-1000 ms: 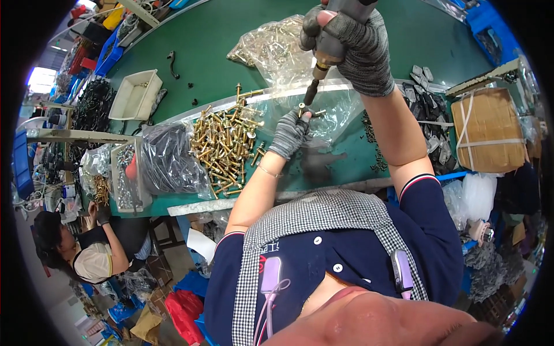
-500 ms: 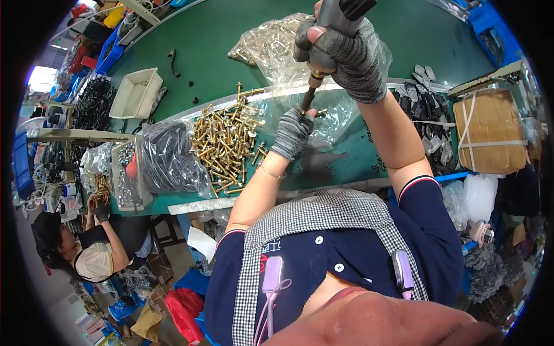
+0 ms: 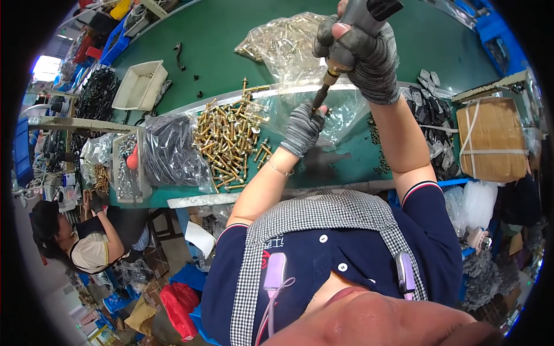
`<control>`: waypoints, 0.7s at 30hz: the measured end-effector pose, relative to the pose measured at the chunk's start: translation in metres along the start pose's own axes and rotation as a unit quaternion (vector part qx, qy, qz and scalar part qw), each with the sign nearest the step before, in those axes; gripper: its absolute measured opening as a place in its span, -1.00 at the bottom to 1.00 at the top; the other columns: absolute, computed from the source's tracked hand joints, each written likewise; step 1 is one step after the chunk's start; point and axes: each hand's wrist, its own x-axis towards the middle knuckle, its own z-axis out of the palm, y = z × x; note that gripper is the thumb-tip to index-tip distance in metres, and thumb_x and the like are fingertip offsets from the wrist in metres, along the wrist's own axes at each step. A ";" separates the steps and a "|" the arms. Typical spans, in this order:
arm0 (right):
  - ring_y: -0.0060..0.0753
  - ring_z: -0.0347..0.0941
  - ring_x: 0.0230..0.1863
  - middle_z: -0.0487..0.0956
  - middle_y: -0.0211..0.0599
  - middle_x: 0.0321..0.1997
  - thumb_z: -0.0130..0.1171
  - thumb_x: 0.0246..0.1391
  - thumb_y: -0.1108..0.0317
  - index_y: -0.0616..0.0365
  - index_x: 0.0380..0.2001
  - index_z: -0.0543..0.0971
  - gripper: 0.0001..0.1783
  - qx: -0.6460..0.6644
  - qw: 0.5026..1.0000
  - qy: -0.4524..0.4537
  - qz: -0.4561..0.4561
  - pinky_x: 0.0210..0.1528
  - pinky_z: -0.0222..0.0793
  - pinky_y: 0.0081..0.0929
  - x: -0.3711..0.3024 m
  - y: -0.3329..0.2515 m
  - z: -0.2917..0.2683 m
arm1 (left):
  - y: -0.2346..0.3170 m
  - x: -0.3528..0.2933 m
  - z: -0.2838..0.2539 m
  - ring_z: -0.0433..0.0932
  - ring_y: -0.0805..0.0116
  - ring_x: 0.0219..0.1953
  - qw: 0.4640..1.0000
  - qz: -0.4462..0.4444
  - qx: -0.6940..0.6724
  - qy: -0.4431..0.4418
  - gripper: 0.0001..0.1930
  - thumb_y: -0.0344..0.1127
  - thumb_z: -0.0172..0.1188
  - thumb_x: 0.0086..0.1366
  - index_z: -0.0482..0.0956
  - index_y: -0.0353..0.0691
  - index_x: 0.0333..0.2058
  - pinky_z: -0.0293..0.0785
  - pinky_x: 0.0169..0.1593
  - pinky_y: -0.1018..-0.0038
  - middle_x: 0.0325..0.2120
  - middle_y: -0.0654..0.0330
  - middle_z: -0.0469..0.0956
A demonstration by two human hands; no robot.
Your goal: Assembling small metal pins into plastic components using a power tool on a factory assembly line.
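My right hand [image 3: 375, 66], in a grey knit glove with bare fingertips, is wrapped round a dark power screwdriver [image 3: 359, 29]. The driver tilts so that its long bit [image 3: 321, 95] points down toward my left hand [image 3: 302, 130]. That hand, gloved the same way, has its fingers curled closed right at the bit's tip. What it pinches there is hidden. Left of it lies a heap of brass-coloured bolts [image 3: 225, 147] on the green bench. A clear plastic bag [image 3: 283, 49] holding more metal hardware spreads out behind both hands.
A bundle of black parts in plastic [image 3: 173, 153] and a white tray [image 3: 140, 86] are on the left. Black and grey parts [image 3: 435, 130] pile up right of my forearm, beside a strapped carton [image 3: 490, 138]. Another person [image 3: 86, 236] works at far left.
Both hands and the driver have shifted slightly right together, the bit still at my left fingers. The whole view has moved a little too.
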 end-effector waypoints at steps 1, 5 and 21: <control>-0.34 0.47 -0.47 0.48 -0.22 -0.50 0.25 -0.17 0.32 0.23 -0.23 0.32 -0.55 0.008 1.000 -0.018 -0.018 -0.37 0.42 -0.37 0.001 0.003 -0.001 | -0.001 0.002 0.001 0.41 0.04 -0.61 1.000 -0.004 -0.014 -0.008 -0.75 -0.22 0.14 0.16 0.46 -0.33 -0.41 0.33 -0.49 0.31 -0.68 -0.04 0.42; -0.31 0.48 -0.42 0.50 -0.19 -0.43 0.24 -0.13 0.31 0.24 -0.14 0.28 -0.50 -0.006 0.998 -0.049 -0.045 -0.28 0.44 -0.34 0.003 0.009 -0.009 | 0.003 0.006 0.002 0.43 0.15 -0.62 0.997 -0.025 -0.069 -0.033 -0.76 -0.24 0.15 0.16 0.47 -0.32 -0.34 0.34 -0.49 0.32 -0.67 0.01 0.43; -0.62 0.25 -0.72 0.35 -0.49 -0.74 0.13 0.06 0.35 0.07 -0.48 0.41 -0.87 -0.162 0.976 -0.006 -0.148 -0.66 0.14 -0.61 0.014 -0.001 -0.017 | -0.022 -0.058 -0.044 0.36 0.56 -0.61 0.996 -0.021 -0.021 -0.088 -0.70 -0.34 0.18 0.15 0.43 -0.28 -0.14 0.33 -0.50 0.59 -0.64 0.23 0.46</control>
